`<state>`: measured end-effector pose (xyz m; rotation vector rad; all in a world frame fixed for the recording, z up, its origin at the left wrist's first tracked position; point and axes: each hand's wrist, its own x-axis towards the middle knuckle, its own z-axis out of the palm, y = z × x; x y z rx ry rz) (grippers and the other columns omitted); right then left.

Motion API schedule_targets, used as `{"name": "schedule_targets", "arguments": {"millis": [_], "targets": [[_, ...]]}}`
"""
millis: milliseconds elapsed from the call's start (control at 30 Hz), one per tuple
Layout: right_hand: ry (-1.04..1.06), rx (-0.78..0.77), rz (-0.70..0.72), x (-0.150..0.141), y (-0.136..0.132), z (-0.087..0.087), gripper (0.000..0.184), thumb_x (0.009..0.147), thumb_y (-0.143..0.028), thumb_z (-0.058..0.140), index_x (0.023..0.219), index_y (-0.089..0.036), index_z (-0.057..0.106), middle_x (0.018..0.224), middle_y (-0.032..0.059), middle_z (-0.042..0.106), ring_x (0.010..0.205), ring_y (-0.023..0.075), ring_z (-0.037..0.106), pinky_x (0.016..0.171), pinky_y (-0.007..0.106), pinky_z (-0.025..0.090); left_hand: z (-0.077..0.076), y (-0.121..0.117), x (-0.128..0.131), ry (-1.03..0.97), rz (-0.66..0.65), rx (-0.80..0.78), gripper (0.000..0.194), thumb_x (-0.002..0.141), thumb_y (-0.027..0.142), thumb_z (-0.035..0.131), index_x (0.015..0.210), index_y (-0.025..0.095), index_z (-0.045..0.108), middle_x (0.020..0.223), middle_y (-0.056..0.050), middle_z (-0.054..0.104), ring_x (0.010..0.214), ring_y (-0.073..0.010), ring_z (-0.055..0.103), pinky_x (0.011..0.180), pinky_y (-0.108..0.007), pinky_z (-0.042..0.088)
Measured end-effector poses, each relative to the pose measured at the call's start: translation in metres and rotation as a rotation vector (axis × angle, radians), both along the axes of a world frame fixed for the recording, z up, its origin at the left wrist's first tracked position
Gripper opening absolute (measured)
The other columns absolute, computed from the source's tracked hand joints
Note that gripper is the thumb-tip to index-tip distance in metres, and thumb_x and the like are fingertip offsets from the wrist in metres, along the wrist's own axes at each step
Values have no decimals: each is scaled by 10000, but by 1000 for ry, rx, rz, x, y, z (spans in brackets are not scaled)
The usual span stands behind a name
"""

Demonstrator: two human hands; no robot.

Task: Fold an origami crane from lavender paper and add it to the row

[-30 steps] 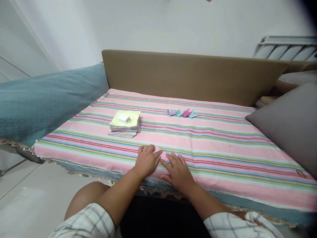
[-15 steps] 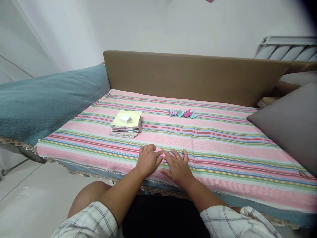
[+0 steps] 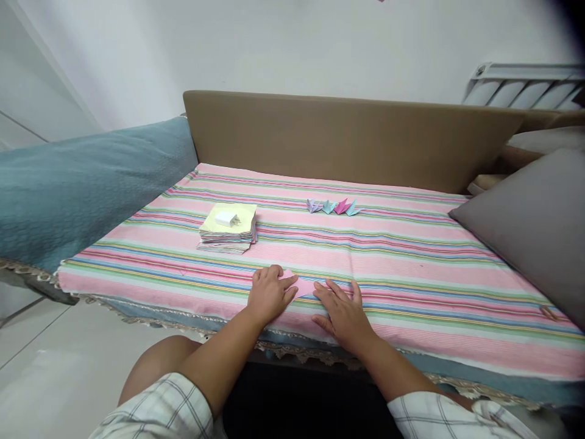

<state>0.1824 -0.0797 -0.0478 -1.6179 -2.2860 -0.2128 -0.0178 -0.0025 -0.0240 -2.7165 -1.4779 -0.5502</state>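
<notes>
A small piece of folded pink origami paper point(image 3: 305, 286) lies on the striped cloth near the front edge of the seat. My left hand point(image 3: 269, 296) rests on its left part, index finger and thumb stretched out over it and the other fingers slightly bent. On the other side my right hand point(image 3: 342, 311) lies with fingers spread, its index fingertip at the paper's right end. The left part of the paper is hidden under my left hand. Neither hand is wrapped round anything.
Behind my left hand stands a stack of square paper point(image 3: 228, 235) with a small white box point(image 3: 226, 219) on top. Several folded paper cranes point(image 3: 342, 207) sit in a row further back. A grey cushion point(image 3: 525, 225) is at the right, a brown backrest point(image 3: 338, 140) behind.
My right hand has slid to the right, away from my left hand, uncovering more of the pink paper. My left hand stays on the paper. The view has shifted slightly.
</notes>
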Motion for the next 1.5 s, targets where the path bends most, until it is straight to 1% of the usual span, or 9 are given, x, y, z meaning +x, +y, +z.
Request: {"name": "schedule_targets", "arguments": {"millis": [133,233,333,467,567,733,900,1200,1500], "targets": [[42,17,-29,6,-2,12,450,898,-545,351,1125,-231,579,1167,88,626,1163,277,488,1041,610,50,0,0,0,-7,0,-6,295,823,421,555,1106,376,626,998,-52,499,939,-233,450,860,-417,304],[115,91,-67,4,1,21,385,913,-471,374,1062,-199,602,1102,88,652,1105,247,534,1070,545,108,0,1,0,-20,-4,-6,294,822,420,557,1103,375,627,988,-51,495,933,-230,449,860,-416,304],[118,149,48,-7,8,21,397,931,-403,354,1178,-156,543,1256,117,559,1204,235,456,1085,492,160,-1,1,-1,-17,-6,10,296,822,424,554,1106,380,623,985,-49,496,920,-228,449,851,-414,309],[17,92,241,-29,17,10,570,916,-439,360,1356,-77,360,1391,155,409,1316,249,309,1074,465,238,-1,0,0,-2,1,39,254,844,430,515,1038,359,663,985,-55,505,909,-231,445,838,-414,314],[2,39,216,-38,20,2,650,908,-485,351,1391,-54,291,1415,157,369,1305,255,329,1058,455,278,-1,-1,0,11,8,61,261,859,438,482,993,341,684,988,-63,509,905,-234,439,824,-406,319],[10,10,166,-40,20,-4,663,908,-497,346,1398,-56,284,1425,150,352,1308,258,326,1069,451,255,-2,-1,-2,4,18,86,273,857,457,475,1033,373,665,976,-65,503,894,-237,431,802,-396,324],[1,-21,160,-40,19,-2,626,909,-525,319,1355,-90,382,1397,146,398,1300,263,342,1083,506,183,-4,-3,-10,-34,39,88,261,846,434,505,1064,404,646,955,-56,494,884,-230,430,811,-400,318],[-17,-42,148,-40,18,1,596,904,-512,353,1336,-106,412,1397,145,400,1293,263,354,1083,504,165,-1,-1,-27,-112,161,8,162,784,413,602,908,409,707,912,-30,490,879,-212,447,801,-380,321],[-11,-14,151,-40,19,-3,579,894,-500,390,1330,-121,423,1388,147,414,1284,267,368,1075,502,181,2,3,-34,-179,242,-35,131,727,397,640,766,320,738,866,-21,507,850,-199,473,758,-349,351]]}}
